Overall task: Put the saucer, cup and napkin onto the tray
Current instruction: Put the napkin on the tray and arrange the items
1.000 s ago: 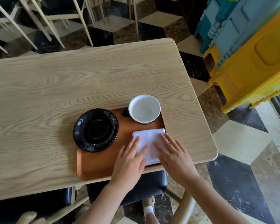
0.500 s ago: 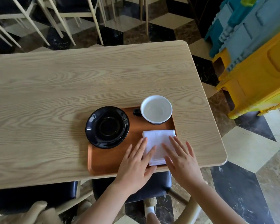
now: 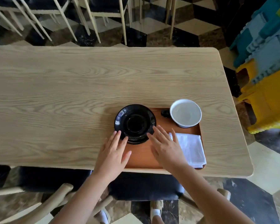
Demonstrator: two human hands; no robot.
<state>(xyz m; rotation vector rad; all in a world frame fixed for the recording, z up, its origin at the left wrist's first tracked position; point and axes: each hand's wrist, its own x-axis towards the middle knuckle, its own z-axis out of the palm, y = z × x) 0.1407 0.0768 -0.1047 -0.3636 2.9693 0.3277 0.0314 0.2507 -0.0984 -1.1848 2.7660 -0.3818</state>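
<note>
A brown tray (image 3: 144, 156) lies near the front edge of the wooden table (image 3: 71, 88). A black saucer (image 3: 135, 123) sits on the tray's far left corner, overhanging its rim. The cup (image 3: 185, 113), white inside with a dark handle, stands at the tray's far right. A folded white napkin (image 3: 191, 149) lies flat along the tray's right side. My left hand (image 3: 113, 154) is open, fingertips at the saucer's near left rim. My right hand (image 3: 166, 147) is open, fingertips at the saucer's near right rim, its edge over the napkin's left part.
Yellow and blue plastic crates (image 3: 268, 75) are stacked on the floor to the right of the table. Pale chair legs (image 3: 87, 18) stand beyond the far edge. A dark-seated chair (image 3: 144, 186) is tucked under the near edge, with another wooden chair (image 3: 44, 202) at lower left.
Both hands left the napkin and moved left and forward to the saucer's near rim. The napkin stays flat on the tray. My view has swung left.
</note>
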